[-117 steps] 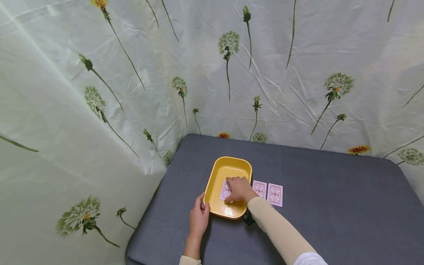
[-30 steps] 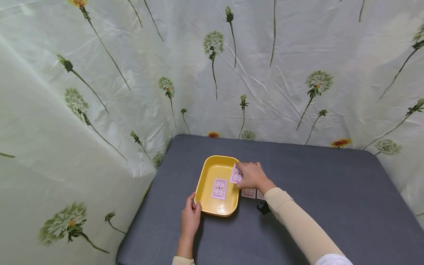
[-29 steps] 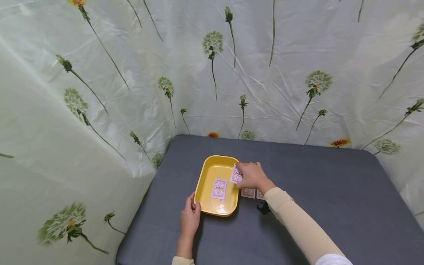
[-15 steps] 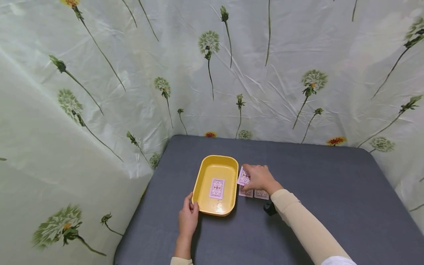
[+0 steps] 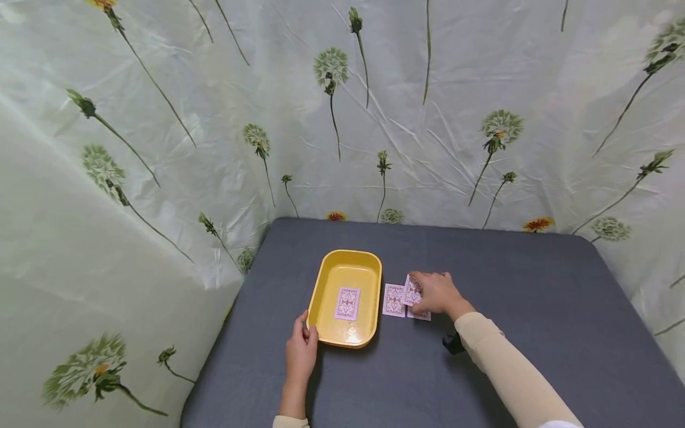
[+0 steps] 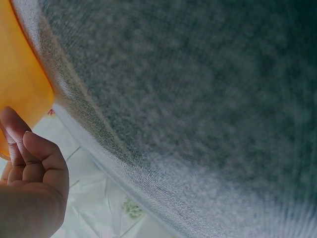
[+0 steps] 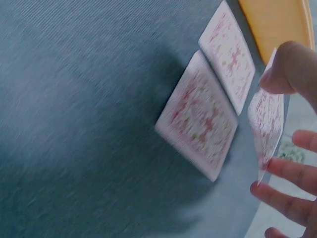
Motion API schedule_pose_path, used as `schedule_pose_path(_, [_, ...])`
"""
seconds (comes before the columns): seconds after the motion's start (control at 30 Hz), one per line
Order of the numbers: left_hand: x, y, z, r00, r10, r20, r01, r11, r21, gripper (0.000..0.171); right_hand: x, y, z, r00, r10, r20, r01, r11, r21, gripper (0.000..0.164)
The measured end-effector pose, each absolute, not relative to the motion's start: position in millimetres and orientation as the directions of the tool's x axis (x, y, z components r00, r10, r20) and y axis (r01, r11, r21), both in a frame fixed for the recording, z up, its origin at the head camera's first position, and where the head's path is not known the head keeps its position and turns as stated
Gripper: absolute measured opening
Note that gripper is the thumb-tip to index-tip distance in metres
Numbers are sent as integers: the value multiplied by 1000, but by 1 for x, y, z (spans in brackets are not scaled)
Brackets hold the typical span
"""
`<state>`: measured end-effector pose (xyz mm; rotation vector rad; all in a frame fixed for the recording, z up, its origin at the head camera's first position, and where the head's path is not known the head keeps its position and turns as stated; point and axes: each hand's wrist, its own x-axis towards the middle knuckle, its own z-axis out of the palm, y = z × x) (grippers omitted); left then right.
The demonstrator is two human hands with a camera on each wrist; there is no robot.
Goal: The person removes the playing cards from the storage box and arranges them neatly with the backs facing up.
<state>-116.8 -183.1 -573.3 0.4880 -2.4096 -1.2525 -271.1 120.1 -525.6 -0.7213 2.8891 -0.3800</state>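
My right hand pinches a pink-patterned playing card by its edges, thumb on one side and fingertips on the other. That raised card hangs tilted over two more cards lying side by side, the nearer one and the farther one. In the head view it partly covers the right-hand card, and the left-hand card lies just left of it. My left hand grips the near left corner of a yellow tray between thumb and fingers. Inside the tray lies another patterned card.
Everything rests on a dark grey cloth-covered table. A pale curtain printed with dandelions hangs behind and along the left side. A black device sits under my right wrist.
Earlier my right hand was down in the tray; it has since lifted a card out and carried it right, past the rim, over the table cards. My left hand stays at the tray corner.
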Motion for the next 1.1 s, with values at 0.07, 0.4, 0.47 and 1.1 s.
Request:
schedule_pose_path(0.07, [-116,-183,-574,-865,-466,188,-117,551,826,36,-270,127,-529,-874,-481,-74,-443,850,-286,81])
schedule_pose_path(0.4, [-117,-186,-575,-864,-460,204,-101,555,825,36,-268,151,-538,-881,-468,-72,-427,851,-304,83])
schedule_pose_path(0.47, [-117,-186,-575,-867,-457,197,-105,556,825,37,-268,155,-539,-883,-462,-82,-419,855,-306,82])
schedule_pose_path(1.1, [-117,-184,-573,-869,-454,200,-113,574,811,35,-259,191,-551,-872,-479,-96,-439,854,-279,78])
